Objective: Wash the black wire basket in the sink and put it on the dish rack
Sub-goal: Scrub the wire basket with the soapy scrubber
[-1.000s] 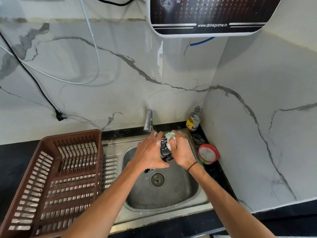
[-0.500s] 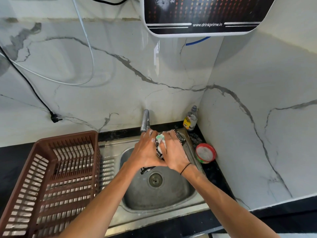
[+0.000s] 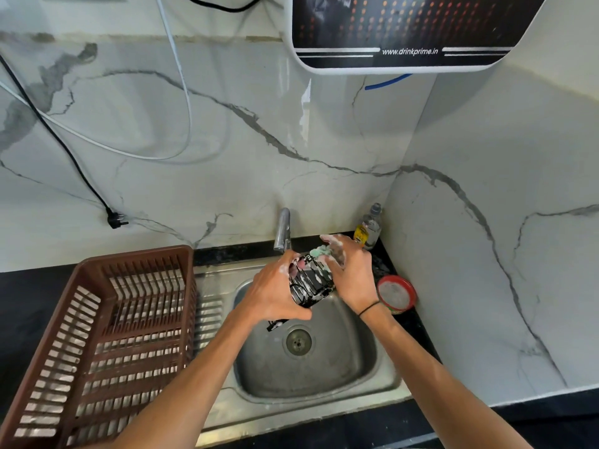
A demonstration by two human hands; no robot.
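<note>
1. The left hand (image 3: 275,293) is reaching in from the near left and gripping the black wire basket (image 3: 311,284) from its left side, fingers curled around the frame and thumb lying along the near edge.
2. The right hand (image 3: 351,273) is reaching in from the near right, its fingers curled and pinching a green sponge (image 3: 322,252) against the basket's far right end; suds are covering the fingers.
3. The basket is being held in the air above the far part of the sink (image 3: 366,377), just near of the tap (image 3: 282,230). Its long axis is running from near left to far right, the far end tilted upward.
4. Against the earlier frames, the right hand is sitting farther right and farther back, exposing more of the soapy basket between the hands.
5. The brown dish rack (image 3: 94,345) is standing left of the sink, apart from the basket.
</note>
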